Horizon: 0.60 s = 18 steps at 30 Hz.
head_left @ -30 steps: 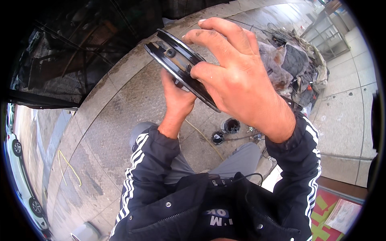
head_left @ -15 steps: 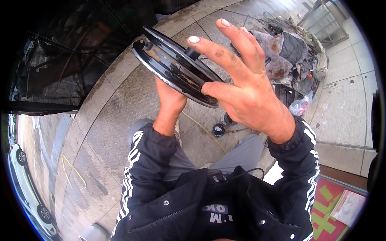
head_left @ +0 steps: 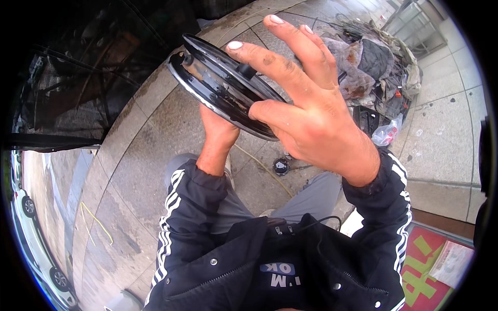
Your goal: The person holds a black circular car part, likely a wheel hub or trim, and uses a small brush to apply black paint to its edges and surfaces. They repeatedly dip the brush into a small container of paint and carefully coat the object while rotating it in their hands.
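A black wheel rim (head_left: 228,96), with two raised edges and a worn, patchy channel between them, is held up tilted in front of me. My left hand (head_left: 219,124) supports it from beneath and behind; its fingers are hidden by the rim. My right hand (head_left: 306,98) lies over the rim's right end, fingers stretched and spread. Its thumb reaches into the channel and seems to touch it. A short black stub (head_left: 246,71) stands in the channel by the index finger. Below, on the ground, sits a small round container (head_left: 281,166) with glossy black contents.
A heap of dirty cloths (head_left: 371,65) lies at the far right, beside a clear plastic bag (head_left: 387,131). A yellow hose (head_left: 96,223) lies at left, near a parked car (head_left: 39,243). Dark sheeting (head_left: 78,78) hangs at the upper left.
My right hand has shifted a little to the left along the rim, covering more of its right end. The rim has moved very slightly left. My left hand stays nearly still.
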Motion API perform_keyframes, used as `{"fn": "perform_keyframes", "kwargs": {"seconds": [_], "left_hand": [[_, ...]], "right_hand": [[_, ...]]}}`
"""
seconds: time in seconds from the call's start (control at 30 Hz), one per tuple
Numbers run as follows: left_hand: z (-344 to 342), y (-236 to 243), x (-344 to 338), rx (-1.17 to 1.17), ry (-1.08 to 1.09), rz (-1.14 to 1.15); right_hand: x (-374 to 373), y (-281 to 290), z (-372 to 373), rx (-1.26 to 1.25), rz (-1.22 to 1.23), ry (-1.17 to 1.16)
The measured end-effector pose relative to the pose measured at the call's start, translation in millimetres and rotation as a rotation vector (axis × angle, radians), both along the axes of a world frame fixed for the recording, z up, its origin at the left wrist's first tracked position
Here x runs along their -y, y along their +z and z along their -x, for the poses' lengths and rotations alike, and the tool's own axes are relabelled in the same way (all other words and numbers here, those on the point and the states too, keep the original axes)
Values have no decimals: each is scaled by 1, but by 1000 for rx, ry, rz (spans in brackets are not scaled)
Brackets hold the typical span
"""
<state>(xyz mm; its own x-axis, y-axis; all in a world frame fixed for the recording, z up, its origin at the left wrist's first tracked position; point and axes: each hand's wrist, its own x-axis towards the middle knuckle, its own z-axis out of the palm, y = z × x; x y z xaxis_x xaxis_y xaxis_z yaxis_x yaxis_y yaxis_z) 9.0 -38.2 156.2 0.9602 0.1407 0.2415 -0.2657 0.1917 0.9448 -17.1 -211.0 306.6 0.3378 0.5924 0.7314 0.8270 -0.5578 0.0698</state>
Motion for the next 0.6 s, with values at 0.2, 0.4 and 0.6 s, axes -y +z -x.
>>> {"fn": "perform_keyframes", "kwargs": {"seconds": [0.2, 0.4, 0.6], "left_hand": [[-2, -2, -1, 6, 22, -103], [0, 3, 2, 13, 2, -12], [-7, 1, 5, 70, 54, -16]], "right_hand": [[-2, 8, 10, -111, -46, -70], [1, 11, 18, -203, 25, -80], [-11, 12, 9, -164, -52, -45]]}}
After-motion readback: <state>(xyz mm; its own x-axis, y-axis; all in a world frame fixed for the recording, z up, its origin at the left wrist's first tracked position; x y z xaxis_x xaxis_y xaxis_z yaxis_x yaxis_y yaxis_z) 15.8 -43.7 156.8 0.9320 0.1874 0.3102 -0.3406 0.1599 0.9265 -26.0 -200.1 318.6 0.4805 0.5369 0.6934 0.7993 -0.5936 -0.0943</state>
